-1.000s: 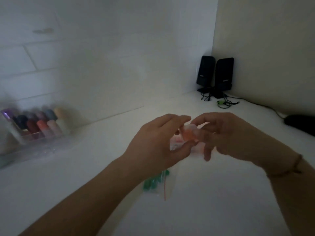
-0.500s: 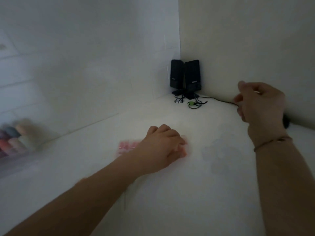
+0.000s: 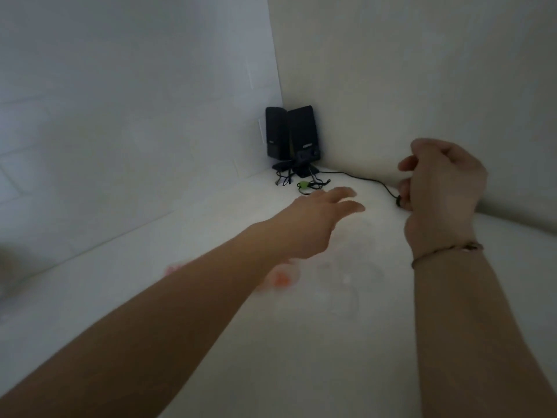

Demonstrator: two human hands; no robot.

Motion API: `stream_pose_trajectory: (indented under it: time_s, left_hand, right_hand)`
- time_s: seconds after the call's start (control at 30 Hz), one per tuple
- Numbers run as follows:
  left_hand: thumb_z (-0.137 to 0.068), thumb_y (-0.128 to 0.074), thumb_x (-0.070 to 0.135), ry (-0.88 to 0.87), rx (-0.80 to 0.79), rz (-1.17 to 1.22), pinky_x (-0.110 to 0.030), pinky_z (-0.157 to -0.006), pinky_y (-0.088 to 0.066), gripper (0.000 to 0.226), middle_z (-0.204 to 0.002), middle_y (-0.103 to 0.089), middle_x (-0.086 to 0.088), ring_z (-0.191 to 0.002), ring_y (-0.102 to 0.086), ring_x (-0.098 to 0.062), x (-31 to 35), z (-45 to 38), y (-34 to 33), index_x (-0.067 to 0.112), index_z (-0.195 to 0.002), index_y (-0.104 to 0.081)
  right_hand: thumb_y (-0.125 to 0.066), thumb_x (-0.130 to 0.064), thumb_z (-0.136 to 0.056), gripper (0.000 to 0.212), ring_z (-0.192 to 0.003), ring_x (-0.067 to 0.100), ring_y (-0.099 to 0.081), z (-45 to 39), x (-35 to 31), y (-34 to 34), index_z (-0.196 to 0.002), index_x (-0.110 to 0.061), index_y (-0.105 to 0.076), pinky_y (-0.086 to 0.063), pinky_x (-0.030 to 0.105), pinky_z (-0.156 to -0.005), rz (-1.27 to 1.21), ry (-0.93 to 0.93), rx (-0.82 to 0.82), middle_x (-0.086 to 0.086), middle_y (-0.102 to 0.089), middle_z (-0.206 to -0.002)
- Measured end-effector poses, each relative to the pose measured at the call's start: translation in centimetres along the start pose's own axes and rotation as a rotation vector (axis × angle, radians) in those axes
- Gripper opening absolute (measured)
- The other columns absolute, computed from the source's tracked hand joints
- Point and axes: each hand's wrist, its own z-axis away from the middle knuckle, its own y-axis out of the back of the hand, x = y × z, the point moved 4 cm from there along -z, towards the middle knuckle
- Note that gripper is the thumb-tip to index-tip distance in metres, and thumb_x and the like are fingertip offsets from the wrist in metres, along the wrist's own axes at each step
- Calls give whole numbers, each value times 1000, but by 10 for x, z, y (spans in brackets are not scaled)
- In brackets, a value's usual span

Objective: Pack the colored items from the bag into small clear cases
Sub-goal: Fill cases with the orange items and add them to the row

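Note:
My left hand (image 3: 319, 218) reaches forward over the white table (image 3: 331, 357), fingers stretched out and apart, holding nothing. Just below its wrist lies a blurred orange item (image 3: 281, 279) inside clear plastic. A pink smear (image 3: 172, 269) shows to the left of my forearm. My right hand (image 3: 443, 188) is raised at the right with its back to me and fingers curled; what is inside them is hidden. Faint clear plastic shapes (image 3: 351, 279) lie on the table between my arms, too blurred to make out.
Two black speakers (image 3: 291, 137) stand in the far corner where the walls meet. Their black cable (image 3: 361, 176) runs right along the table behind my right hand, and a green cable tie (image 3: 303, 185) lies in front of them.
The view has swung right, so the box of coloured bottles has left the frame. My left hand let go of the pink and orange packet and stretched forward. My right hand stayed raised.

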Motion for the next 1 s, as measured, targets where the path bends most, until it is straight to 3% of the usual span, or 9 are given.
stream_pose_trajectory:
  time_s: [0.1, 0.3, 0.43, 0.53, 0.6, 0.67, 0.83, 0.93, 1.0]
  left_hand:
    - [-87, -51, -3, -64, -134, -65, -44, -99, -42, 70, -160, -20, 8, -130, -42, -25, -2, -31, -14, 31, -147, -36]
    - [-94, -58, 16, 6, -211, 133, -35, -97, -41, 44, -128, -55, 4, -112, -53, -17, -9, -43, -28, 27, -136, -52]
    - [-98, -52, 15, 79, -1, 302, -20, -84, -37, 25, -108, -55, 4, -94, -54, -10, -15, -30, -7, 14, -122, -60]
    - [-103, -42, 20, 179, 115, 551, -12, -79, -42, 29, -105, -57, 7, -86, -57, -4, -27, 2, 19, 15, -126, -58]
    - [-103, -39, 26, 221, 142, 773, -25, -86, -49, 27, -113, -61, 2, -94, -63, -13, -36, 30, 30, 24, -123, -57]
    - [-103, -40, 24, 254, 207, 981, -36, -90, -50, 24, -114, -64, -5, -96, -65, -19, -42, 61, 40, 24, -116, -60]
    - [-92, -53, 26, 309, 370, 1340, -36, -91, -54, 28, -103, -70, -12, -96, -67, -26, -55, 143, 54, 14, -114, -66]
    - [-86, -65, 30, 353, 479, 1415, -38, -83, -55, 34, -103, -68, -17, -93, -67, -30, -64, 191, 57, 11, -115, -66]
    - [-81, -70, 33, 369, 518, 1338, -40, -83, -55, 40, -107, -69, -18, -96, -67, -33, -70, 216, 54, 12, -114, -67]
  right_hand:
    - [-60, -13, -85, 15, -48, 16, -44, -1, 11, -1, -70, -17, -63, -32, 22, -53, -40, -43, 29, -4, -57, -50]
    - [-60, -13, -86, 15, -41, 11, -43, -1, 20, -9, -72, -17, -63, -33, 21, -46, -19, -77, 8, -5, -57, -49]
    - [-59, -19, -80, 9, -67, 15, -61, 2, 29, -17, -77, -22, -67, -50, 31, -67, 319, 79, -84, -4, -68, -73]
    - [-56, -8, -87, 21, -88, 8, -59, 16, 32, -33, -92, -26, -68, -43, 17, -77, 616, 205, -328, -9, -65, -92]
    - [-59, -10, -90, 19, -81, 5, -59, 31, 29, -48, -94, -23, -71, -41, 6, -68, 646, 288, -513, -12, -64, -88]
    - [-63, -17, -90, 11, -72, 5, -63, 52, 25, -65, -93, -19, -73, -45, 8, -65, 598, 371, -646, -11, -67, -81]
    - [-69, -29, -88, 10, -66, 8, -60, 120, 20, -95, -94, -21, -71, -47, 16, -63, 471, 615, -800, -9, -64, -84]
    - [-69, -35, -86, 32, -63, 8, -55, 164, 25, -104, -117, -32, -62, -48, 23, -58, 573, 751, -973, -14, -57, -88]
    - [-65, -36, -86, 30, -65, 6, -53, 189, 24, -106, -115, -32, -62, -50, 28, -57, 661, 934, -910, -14, -59, -86]
